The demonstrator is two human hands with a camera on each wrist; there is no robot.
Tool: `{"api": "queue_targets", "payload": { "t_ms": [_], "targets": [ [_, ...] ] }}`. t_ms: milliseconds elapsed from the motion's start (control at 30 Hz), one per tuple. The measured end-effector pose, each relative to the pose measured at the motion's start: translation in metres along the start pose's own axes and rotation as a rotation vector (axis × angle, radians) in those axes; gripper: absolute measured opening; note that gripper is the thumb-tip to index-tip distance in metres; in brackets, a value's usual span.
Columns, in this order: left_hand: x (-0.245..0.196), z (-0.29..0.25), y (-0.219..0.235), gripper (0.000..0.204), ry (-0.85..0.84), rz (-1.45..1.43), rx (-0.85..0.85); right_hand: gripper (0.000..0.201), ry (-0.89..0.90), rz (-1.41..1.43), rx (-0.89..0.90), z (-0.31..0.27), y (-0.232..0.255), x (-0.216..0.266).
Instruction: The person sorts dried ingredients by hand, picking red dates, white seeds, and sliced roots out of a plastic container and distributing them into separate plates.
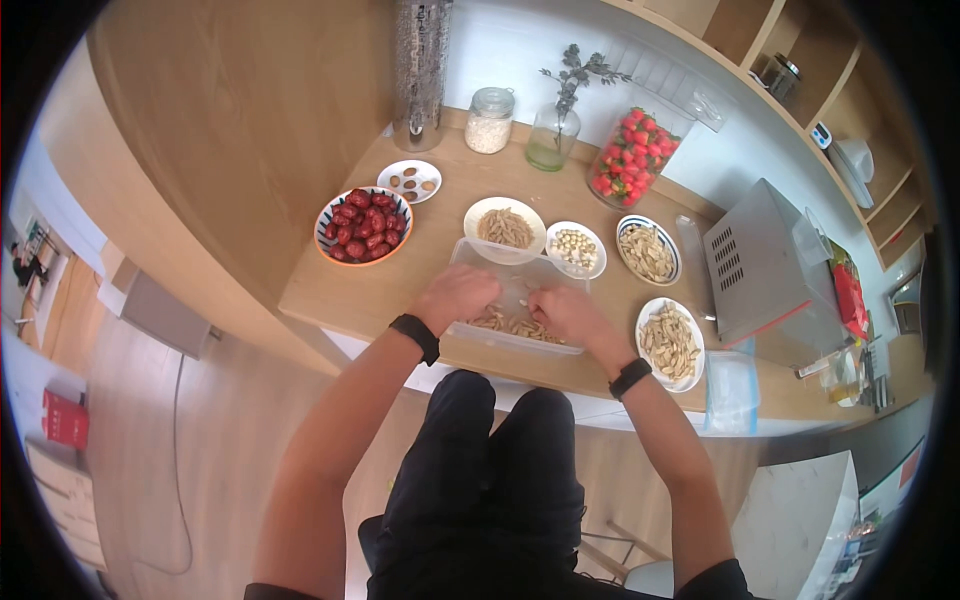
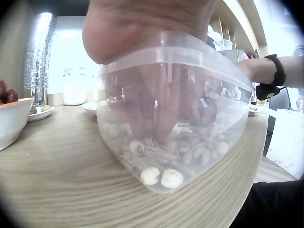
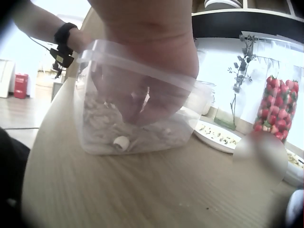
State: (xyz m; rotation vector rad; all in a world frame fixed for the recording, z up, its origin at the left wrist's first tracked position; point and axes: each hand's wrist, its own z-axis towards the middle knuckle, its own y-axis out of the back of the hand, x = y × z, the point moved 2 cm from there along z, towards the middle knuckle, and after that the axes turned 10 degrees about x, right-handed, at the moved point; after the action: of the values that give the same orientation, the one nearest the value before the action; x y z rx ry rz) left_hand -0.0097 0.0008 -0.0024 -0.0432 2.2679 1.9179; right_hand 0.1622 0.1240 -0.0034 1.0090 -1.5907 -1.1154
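Both hands reach down into a translucent plastic box (image 1: 565, 349) near the counter's front edge. Pale dried strips (image 1: 525, 329) cover its bottom. Round cream seeds that look like lotus seeds (image 2: 171, 178) lie in one corner, and a similar round seed (image 3: 121, 143) shows through the wall near the right hand. The left hand (image 1: 464, 296) is in the left half, fingers pointing down among the pieces. Facing it in the right half, the right hand (image 1: 566, 309) has its fingertips low over the strips. The frosted wall blurs both sets of fingertips; I cannot tell whether they pinch a piece.
Behind the box stand a plate of thin brown strips (image 1: 506, 229) and a plate of round seeds (image 1: 575, 249). Sliced pieces fill a bowl (image 1: 647, 250) and plate (image 1: 670, 345) to the right. Red dates (image 1: 362, 226) sit left. Jars, a vase (image 1: 552, 137) and strawberries (image 1: 633, 157) line the wall.
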Motion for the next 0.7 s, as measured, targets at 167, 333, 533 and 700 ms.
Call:
{"api": "queue_targets", "payload": {
  "t_ms": [167, 333, 533, 700],
  "targets": [
    [-0.010, -0.007, 0.014, 0.016, -0.016, -0.030, 0.030, 0.010, -0.029, -0.013, -0.049, -0.004, 0.009, 0.010],
    [-0.004, -0.005, 0.002, 0.014, -0.144, 0.015, -0.011, 0.010, 0.035, -0.049, -0.042, -0.001, -0.002, 0.000],
    [-0.010, -0.005, 0.012, 0.016, -0.096, 0.018, 0.011, 0.011, -0.022, 0.194, -0.083, -0.009, 0.021, 0.013],
    [-0.007, -0.004, 0.006, 0.015, -0.134, 0.038, -0.037, 0.013, -0.011, 0.426, -0.190, -0.010, 0.024, 0.011]
  ]
}}
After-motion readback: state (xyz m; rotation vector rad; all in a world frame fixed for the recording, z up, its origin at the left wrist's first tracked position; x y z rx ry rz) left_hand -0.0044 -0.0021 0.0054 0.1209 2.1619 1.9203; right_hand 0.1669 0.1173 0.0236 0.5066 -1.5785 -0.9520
